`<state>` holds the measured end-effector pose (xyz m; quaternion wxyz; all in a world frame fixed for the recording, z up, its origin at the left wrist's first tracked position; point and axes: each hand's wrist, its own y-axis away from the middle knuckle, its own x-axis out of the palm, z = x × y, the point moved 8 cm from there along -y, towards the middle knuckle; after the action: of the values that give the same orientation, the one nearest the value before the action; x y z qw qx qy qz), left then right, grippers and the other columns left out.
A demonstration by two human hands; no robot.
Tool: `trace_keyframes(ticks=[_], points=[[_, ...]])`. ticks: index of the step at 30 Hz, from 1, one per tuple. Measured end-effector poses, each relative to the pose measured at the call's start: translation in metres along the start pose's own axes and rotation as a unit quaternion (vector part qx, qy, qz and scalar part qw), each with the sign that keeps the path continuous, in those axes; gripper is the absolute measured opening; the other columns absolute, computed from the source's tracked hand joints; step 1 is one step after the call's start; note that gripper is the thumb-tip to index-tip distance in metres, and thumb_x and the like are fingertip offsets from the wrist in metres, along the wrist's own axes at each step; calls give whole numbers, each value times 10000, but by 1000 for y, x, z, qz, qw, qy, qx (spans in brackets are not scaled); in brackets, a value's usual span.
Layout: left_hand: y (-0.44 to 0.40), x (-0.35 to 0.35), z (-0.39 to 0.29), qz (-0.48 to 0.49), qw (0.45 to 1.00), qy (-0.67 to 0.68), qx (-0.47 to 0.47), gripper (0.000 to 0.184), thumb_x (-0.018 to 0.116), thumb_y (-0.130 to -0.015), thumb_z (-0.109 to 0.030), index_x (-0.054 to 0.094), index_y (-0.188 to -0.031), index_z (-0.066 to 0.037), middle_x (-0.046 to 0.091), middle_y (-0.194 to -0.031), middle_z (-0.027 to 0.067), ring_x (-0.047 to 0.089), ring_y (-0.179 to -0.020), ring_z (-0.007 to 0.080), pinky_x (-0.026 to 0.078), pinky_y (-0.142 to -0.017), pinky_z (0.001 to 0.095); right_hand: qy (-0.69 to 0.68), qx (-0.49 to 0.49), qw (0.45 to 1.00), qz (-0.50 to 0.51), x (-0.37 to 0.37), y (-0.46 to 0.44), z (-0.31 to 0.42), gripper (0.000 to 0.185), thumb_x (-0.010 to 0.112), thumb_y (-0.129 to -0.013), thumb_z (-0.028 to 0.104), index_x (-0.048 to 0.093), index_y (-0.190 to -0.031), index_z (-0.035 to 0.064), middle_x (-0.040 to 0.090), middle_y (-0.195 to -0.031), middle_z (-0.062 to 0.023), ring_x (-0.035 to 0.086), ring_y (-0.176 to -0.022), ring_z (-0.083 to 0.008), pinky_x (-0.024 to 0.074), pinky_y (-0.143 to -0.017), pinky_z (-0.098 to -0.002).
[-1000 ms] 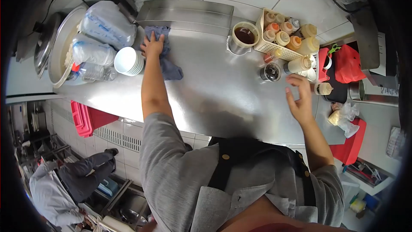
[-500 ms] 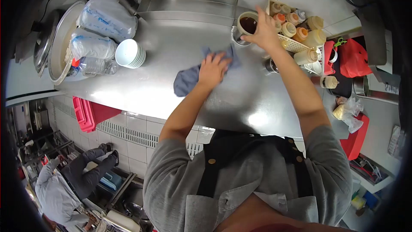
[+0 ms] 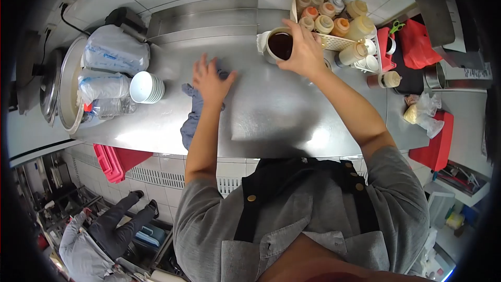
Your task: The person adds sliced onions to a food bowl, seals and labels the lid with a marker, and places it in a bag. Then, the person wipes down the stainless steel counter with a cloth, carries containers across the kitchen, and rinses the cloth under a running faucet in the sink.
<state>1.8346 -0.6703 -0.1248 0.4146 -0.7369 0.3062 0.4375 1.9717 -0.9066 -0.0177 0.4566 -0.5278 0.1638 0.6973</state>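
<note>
My left hand is above a crumpled blue-grey cloth on the steel counter, its fingers spread apart. Part of the cloth is hidden under that hand and forearm. My right hand is closed around the right side of a round container of dark liquid, thumb at the near rim. A pale cloth or paper lies against the container's left side. Just right of it stands a cream basket of squeeze bottles.
Stacked white cups, wrapped packages and a large bowl are at the left. Bottles, a red bag and a red bin stand right. Another person is at the lower left.
The cloth has moved left with my left hand, which has lifted off it. My right hand has gone from the counter's right side to the container, which now sits farther left. The view has shifted too.
</note>
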Motion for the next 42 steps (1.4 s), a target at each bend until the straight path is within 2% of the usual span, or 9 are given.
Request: trace_keyframes(ticks=[6,11,26,29,31,33,36,40,42], points=[[-53,72,-130,147,974,117,128,784,812,-683,-451,514,-1324,-114,484,-1421,113,428,-1324,340,358,-1036,501,-57,46,997,32,-65,83,-14,1003,863,-474,234,409,-1364,153,588,-1217,-126,549,-1186,-303,348,-1005,-460],[-75,144,-114,102,985,88,-107,541,746,-776,-301,516,-1175,-17,580,-1167,235,597,-1107,368,506,-886,473,-39,166,983,69,-107,164,-68,1007,869,-465,242,411,-1358,150,599,-1208,-124,566,-1171,-298,347,-1008,-473],[-76,147,-102,198,961,16,-191,371,646,-848,-263,637,-1139,-33,655,-1155,205,651,-1031,390,531,-859,456,60,364,927,-64,-151,279,-245,1020,895,-481,234,406,-1371,143,614,-1243,-105,582,-1180,-283,356,-1019,-529],[-57,125,-101,151,948,136,-244,335,643,-848,-257,645,-1108,-45,627,-1195,187,620,-1057,386,506,-909,448,56,365,929,-34,-149,283,-252,1087,906,-521,291,341,-1441,163,566,-1331,-105,547,-1234,-297,333,-1035,-559],[-32,33,-129,-191,952,240,-18,311,674,-813,-221,650,-1061,-35,676,-1091,152,605,-1084,361,465,-945,422,66,369,927,-6,-150,278,-248,1120,908,-554,338,302,-1479,164,484,-1422,-121,463,-1319,-336,272,-1064,-636],[17,-7,-161,-165,960,122,190,253,699,-786,-169,647,-1003,-52,692,-1027,131,604,-1066,325,452,-924,399,81,347,934,-16,-156,274,-238,1118,910,-553,352,312,-1478,161,434,-1456,-130,430,-1343,-345,255,-1065,-672],[75,42,-160,162,939,-6,304,188,675,-793,-138,640,-972,-92,691,-977,102,619,-967,314,469,-863,406,92,304,946,-54,-163,275,-227,1083,905,-570,385,342,-1464,150,387,-1490,-141,380,-1381,-357,236,-1059,-716],[50,46,-125,334,913,234,26,167,631,-843,-132,642,-997,-68,671,-918,85,648,-831,224,504,-696,368,179,161,961,-137,-185,259,-167,864,872,-664,324,452,-1385,99,445,-1445,-151,426,-1338,-354,303,-1067,-634],[44,51,-131,411,783,456,-100,252,614,-874,-109,620,-1117,-41,671,-968,74,643,-843,183,508,-657,351,53,114,983,-132,-170,251,-150,773,855,-696,283,489,-1346,82,479,-1410,-152,459,-1301,-347,338,-1063,-568]])
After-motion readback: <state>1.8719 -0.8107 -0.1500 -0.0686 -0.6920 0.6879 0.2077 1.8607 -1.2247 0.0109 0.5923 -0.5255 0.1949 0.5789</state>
